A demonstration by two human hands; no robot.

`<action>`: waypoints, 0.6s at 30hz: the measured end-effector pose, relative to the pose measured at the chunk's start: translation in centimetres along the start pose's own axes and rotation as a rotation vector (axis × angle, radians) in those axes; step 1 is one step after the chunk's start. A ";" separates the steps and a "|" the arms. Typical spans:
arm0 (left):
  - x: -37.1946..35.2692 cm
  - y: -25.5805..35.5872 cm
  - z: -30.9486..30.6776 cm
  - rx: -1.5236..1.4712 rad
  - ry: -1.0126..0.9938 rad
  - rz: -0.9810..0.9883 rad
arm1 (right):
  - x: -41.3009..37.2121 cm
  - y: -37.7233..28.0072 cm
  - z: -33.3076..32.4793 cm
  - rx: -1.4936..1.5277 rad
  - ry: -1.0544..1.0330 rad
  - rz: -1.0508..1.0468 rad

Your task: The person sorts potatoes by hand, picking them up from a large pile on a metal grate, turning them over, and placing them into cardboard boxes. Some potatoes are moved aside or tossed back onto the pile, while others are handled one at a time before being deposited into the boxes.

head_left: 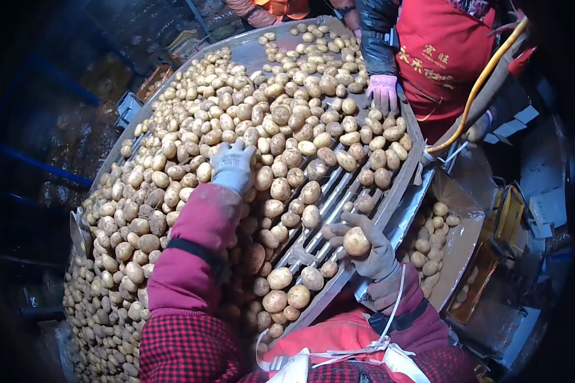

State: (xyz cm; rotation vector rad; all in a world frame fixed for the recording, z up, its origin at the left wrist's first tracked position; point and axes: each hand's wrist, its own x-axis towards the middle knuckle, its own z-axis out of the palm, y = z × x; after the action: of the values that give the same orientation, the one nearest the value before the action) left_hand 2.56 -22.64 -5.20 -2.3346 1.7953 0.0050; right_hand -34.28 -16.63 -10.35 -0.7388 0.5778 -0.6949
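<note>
grey-gloved right hand [378, 254] is pinching round tan potato [356, 242] at rim of silver slatted-metal table [326, 203]; grey-gloved left hand [232, 167] is touching its tan potato heap [281, 115], grip unclear; picking is seemingly underway, next likely needing release.

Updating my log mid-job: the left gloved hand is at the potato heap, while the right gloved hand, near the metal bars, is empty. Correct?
Not quite: the right gloved hand isn't empty; it holds a potato, as the head view shows. The rest stands: that hand is near the metal bars, and the left gloved hand is at the potato heap.
</note>
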 end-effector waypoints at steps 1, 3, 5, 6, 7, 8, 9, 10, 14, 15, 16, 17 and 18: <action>-1.0 -0.3 0.1 0.001 0.028 0.022 | 0.5 0.4 -0.6 0.045 -0.005 0.036; -2.5 -0.7 -0.3 -0.025 0.061 0.065 | 0.5 -0.1 -0.3 0.310 0.023 0.116; -2.0 -1.3 0.6 0.012 0.064 0.082 | 0.4 0.3 0.1 0.245 0.056 0.110; -1.2 -1.3 1.0 0.045 0.072 0.099 | 0.5 0.4 0.3 0.174 0.090 0.098; -0.3 -1.1 1.2 0.088 0.003 0.081 | 0.1 0.2 0.7 0.167 0.075 0.039; 0.4 -0.8 1.2 0.113 -0.004 0.087 | 0.2 0.0 0.8 0.062 0.023 -0.022; 0.6 -0.6 1.3 0.139 -0.014 0.092 | 0.1 -0.1 0.8 -0.041 -0.025 -0.080; 0.9 0.0 1.0 0.161 -0.041 0.042 | 0.0 0.1 0.6 -0.001 -0.053 -0.103; 0.9 0.3 0.0 0.129 -0.109 -0.026 | -0.2 0.6 0.8 -0.208 -0.014 -0.164; 1.0 0.2 -0.4 0.108 -0.136 -0.065 | -0.4 0.3 0.9 -0.257 -0.022 -0.196; 1.0 0.2 -0.8 0.085 -0.167 -0.104 | -0.3 0.7 0.4 -0.064 -0.037 -0.162; 0.0 0.2 -2.0 0.066 -0.140 -0.100 | -0.7 0.6 0.8 -0.209 -0.020 -0.214; -0.3 -1.1 -1.2 -0.026 -0.118 -0.059 | -0.7 0.7 0.6 -0.221 -0.027 -0.234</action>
State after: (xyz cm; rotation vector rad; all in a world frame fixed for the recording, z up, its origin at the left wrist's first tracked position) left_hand 3.34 -22.23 -3.81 -2.3506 1.6804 0.1554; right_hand -34.08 -15.49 -10.38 -1.0322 0.5539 -0.8435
